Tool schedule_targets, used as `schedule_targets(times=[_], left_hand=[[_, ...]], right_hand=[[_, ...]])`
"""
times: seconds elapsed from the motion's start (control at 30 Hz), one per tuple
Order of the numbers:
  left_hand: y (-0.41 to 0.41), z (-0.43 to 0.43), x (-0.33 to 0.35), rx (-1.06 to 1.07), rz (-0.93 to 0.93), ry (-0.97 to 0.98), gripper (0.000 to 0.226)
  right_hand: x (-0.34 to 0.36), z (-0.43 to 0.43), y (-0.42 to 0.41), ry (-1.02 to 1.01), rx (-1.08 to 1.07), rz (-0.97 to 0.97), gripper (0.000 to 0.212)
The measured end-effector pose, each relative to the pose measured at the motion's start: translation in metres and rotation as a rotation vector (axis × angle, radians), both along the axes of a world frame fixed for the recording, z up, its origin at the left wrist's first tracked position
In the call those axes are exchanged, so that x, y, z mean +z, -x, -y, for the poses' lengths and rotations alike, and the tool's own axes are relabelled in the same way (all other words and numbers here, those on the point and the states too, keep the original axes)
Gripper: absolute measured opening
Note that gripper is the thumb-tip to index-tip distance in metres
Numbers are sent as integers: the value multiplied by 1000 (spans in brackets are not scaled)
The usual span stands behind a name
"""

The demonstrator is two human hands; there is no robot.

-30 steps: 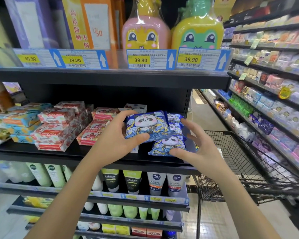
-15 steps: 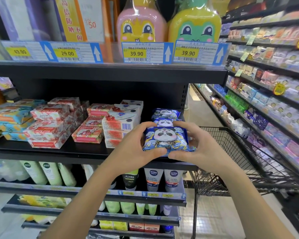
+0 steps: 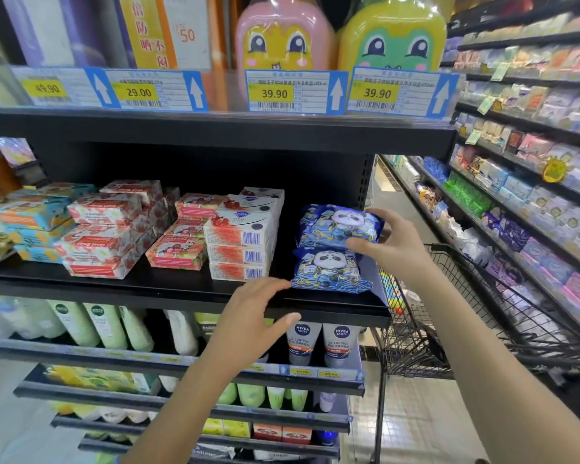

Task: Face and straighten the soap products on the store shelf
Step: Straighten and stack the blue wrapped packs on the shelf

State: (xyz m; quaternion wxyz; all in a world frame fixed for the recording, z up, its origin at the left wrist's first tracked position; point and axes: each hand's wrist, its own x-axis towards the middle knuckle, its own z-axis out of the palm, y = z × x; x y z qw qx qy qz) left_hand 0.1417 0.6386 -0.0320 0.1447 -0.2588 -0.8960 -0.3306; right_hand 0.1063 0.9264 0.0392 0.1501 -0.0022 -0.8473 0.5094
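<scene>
Blue panda soap packs sit stacked at the right end of the black shelf (image 3: 168,289). My right hand (image 3: 387,244) pinches the upper panda pack (image 3: 335,224) at its right edge, thumb on its front. The lower panda pack (image 3: 330,271) lies under it at the shelf's front. My left hand (image 3: 255,316) is off the packs, its fingers relaxed over the shelf's front lip just left of the lower pack. White and red soap boxes (image 3: 240,239) stand stacked left of the panda packs.
Further left lie pink soap boxes (image 3: 178,249), red goat-soap boxes (image 3: 98,242) and blue-orange boxes (image 3: 34,219). Price tags (image 3: 292,92) hang on the shelf above. Tubes (image 3: 302,343) stand below. A wire shopping cart (image 3: 449,316) is at my right, by the aisle's far shelves (image 3: 533,162).
Both hands held a panda pack at the shelf's front. Now my left hand has let go and dropped to the shelf lip, while my right hand holds the upper pack on the stack.
</scene>
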Motion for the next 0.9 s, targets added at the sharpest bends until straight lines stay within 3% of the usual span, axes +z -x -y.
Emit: schedule_targets(times=[0.13,0.23,0.4,0.73,0.9], left_hand=[[6,1,-23,-8,-80,56,52],[10,1,-32,15,-105,45,46],[12,1,-33,30,-97,42,51],[10,-2,-36,52,-150,35,46],[8,-2,-33,57,-116,39,46]], right_hand=[[0,5,27,-13,3,15,95],[0,11,37,-91,23,14,85],[-2,11,41,-141,87,86,86],[9,11,35,-521,109,82,85],[9,21,18,-626,68,28,72]])
